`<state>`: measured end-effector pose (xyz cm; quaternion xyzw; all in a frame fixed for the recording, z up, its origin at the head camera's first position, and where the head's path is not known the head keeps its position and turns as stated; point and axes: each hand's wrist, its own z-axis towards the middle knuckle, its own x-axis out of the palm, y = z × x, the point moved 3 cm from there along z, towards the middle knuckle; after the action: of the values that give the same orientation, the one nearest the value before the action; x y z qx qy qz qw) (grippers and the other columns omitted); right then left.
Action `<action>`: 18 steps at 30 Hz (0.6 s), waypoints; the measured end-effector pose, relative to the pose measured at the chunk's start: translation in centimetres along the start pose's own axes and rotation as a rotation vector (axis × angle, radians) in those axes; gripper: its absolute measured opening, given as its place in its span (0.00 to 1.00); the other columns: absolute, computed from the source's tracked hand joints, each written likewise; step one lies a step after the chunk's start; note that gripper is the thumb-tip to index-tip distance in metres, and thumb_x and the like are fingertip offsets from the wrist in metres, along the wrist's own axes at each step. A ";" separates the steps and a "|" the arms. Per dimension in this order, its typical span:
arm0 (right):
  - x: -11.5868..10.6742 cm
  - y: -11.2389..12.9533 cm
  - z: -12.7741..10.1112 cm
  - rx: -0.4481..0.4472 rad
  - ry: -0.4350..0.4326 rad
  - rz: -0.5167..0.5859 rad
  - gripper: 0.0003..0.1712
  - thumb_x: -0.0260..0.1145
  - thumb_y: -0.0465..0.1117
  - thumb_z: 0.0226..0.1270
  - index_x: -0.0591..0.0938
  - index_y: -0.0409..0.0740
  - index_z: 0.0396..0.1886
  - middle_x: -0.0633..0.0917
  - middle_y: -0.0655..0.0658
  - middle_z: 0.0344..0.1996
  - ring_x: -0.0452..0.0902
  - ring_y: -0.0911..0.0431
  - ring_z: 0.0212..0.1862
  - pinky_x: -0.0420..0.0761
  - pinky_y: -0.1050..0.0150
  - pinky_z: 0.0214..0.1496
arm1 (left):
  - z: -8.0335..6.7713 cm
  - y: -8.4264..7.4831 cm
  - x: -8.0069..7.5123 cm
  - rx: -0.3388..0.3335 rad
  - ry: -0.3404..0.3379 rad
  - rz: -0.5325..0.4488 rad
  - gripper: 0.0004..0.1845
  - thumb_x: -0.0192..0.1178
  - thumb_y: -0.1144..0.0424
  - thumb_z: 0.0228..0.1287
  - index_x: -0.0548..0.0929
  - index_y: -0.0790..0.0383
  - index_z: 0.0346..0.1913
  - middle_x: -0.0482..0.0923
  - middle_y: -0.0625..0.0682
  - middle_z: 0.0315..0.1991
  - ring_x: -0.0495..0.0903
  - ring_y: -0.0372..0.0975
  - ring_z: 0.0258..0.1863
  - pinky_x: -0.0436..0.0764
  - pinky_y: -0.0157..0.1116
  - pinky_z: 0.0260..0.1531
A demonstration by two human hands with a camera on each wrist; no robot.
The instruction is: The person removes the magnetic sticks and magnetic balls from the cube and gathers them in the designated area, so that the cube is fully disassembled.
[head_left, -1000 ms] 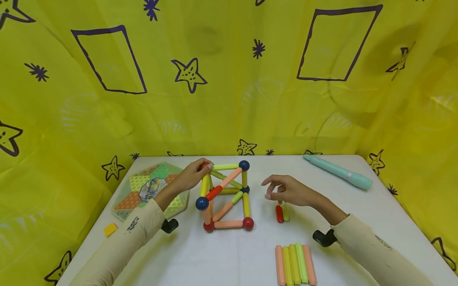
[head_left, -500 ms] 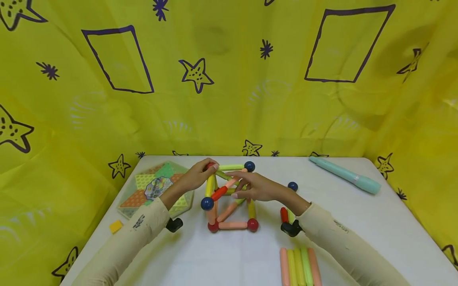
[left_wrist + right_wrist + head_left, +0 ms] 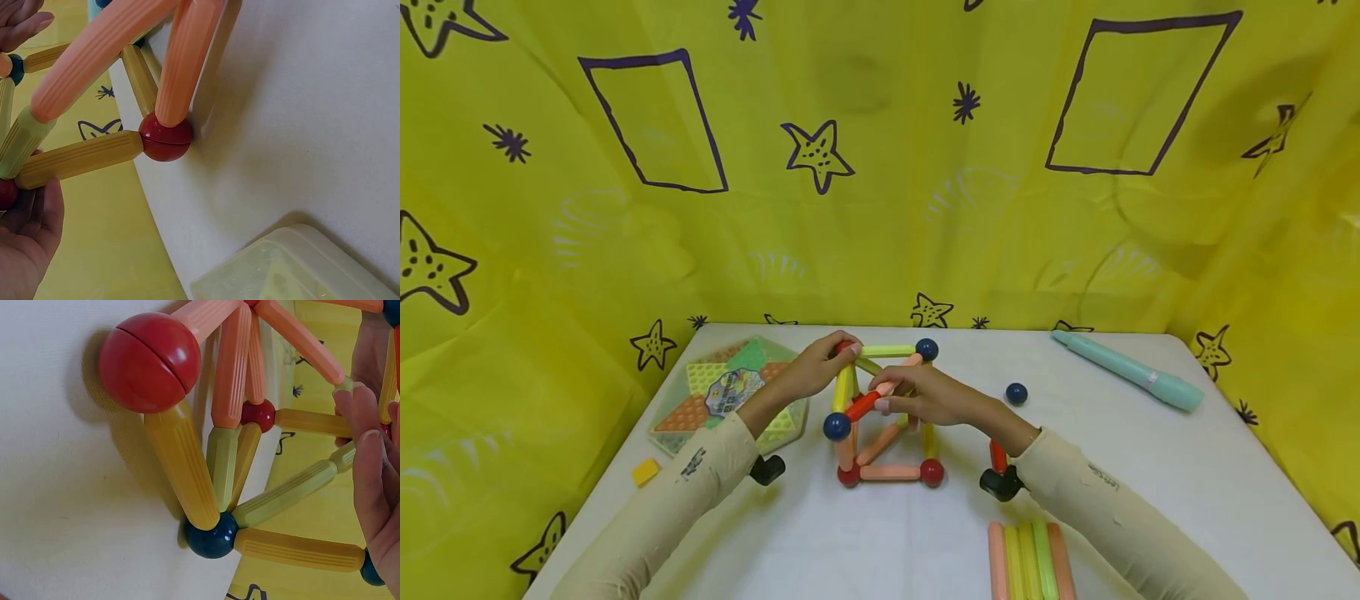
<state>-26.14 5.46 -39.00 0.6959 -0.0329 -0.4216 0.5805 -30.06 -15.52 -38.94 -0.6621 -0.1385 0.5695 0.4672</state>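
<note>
A cube frame [image 3: 883,412] of coloured rods and balls stands mid-table. My left hand [image 3: 831,357] pinches the red ball [image 3: 846,345] at its top left corner. My right hand [image 3: 901,392] reaches in from the right, and its fingertips pinch the orange and red diagonal rod [image 3: 868,403] across the front. The left wrist view shows a lower red ball [image 3: 165,137] resting on the table, with my left hand [image 3: 28,247] beside a yellow rod. In the right wrist view, my right hand's fingers [image 3: 375,469] lie against the frame's rods, past a red ball [image 3: 150,361] and a blue ball [image 3: 211,537].
A loose blue ball [image 3: 1017,393] lies right of the frame. A red rod [image 3: 997,455] shows behind my right wrist. Several rods [image 3: 1030,560] lie in a row at the front edge. A teal pen [image 3: 1127,371] lies far right. A hexagonal tray [image 3: 730,392] and a yellow block [image 3: 646,472] sit left.
My right hand has moved left from the loose rods to the frame and taken hold of the diagonal rod. A blue ball now lies in the open. My left hand kept its hold.
</note>
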 end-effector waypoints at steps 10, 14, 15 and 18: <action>0.1 0.2 -0.2 0.009 -0.023 0.016 0.09 0.64 0.43 0.74 0.80 0.45 0.48 0.85 0.32 0.37 0.81 0.35 0.31 0.84 0.42 0.34 | 0.1 0.1 0.1 0.004 -0.001 0.001 0.17 0.47 0.56 0.81 0.76 0.64 0.59 0.74 0.54 0.40 0.70 0.42 0.38 0.70 0.39 0.41; 0.1 0.1 -0.3 0.028 -0.024 0.015 0.08 0.64 0.41 0.74 0.81 0.44 0.47 0.85 0.31 0.38 0.81 0.35 0.31 0.83 0.41 0.35 | 0.1 0.1 0.1 0.015 0.001 0.004 0.18 0.47 0.55 0.81 0.76 0.65 0.59 0.75 0.54 0.41 0.70 0.42 0.38 0.70 0.38 0.41; 0.1 0.0 -0.4 0.034 -0.022 0.015 0.08 0.64 0.41 0.74 0.81 0.44 0.47 0.86 0.31 0.38 0.81 0.35 0.30 0.83 0.41 0.35 | 0.1 0.1 0.1 0.018 0.001 0.004 0.18 0.47 0.55 0.81 0.76 0.65 0.59 0.75 0.55 0.41 0.70 0.42 0.38 0.70 0.38 0.41; 0.1 -0.1 -0.6 0.037 -0.015 0.006 0.09 0.63 0.43 0.75 0.81 0.44 0.48 0.86 0.33 0.38 0.80 0.35 0.29 0.83 0.42 0.34 | 0.1 0.1 0.0 0.017 0.001 0.000 0.18 0.47 0.55 0.81 0.76 0.65 0.59 0.75 0.54 0.41 0.70 0.42 0.38 0.70 0.38 0.41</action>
<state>-25.77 5.89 -39.12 0.7033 -0.0471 -0.4244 0.5683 -30.13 -15.54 -39.04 -0.6584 -0.1336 0.5703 0.4727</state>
